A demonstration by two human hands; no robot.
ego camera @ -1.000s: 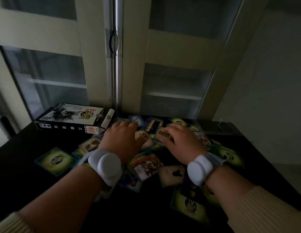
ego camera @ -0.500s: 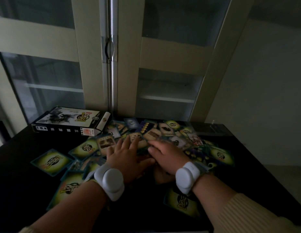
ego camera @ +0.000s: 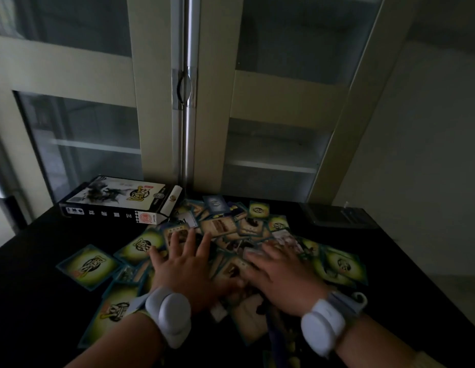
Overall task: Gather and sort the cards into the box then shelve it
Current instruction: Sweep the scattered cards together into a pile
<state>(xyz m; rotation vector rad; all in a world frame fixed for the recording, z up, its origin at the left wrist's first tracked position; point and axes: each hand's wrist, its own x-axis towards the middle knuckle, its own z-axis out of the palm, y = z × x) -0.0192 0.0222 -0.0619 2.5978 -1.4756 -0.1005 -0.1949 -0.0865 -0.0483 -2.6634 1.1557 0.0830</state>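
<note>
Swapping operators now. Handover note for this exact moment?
Left hand: flat on the cards, fingers spread, nothing held.
Right hand: flat on the cards, nothing held.
Cards: scattered loose over the black table, some face up, some face down.
Box: lying at the back left of the table, end flap open, beside the cards.
Cabinet: doors closed.
Done: nothing boxed that I can see.
Left: gather, sort, box, shelve.
</note>
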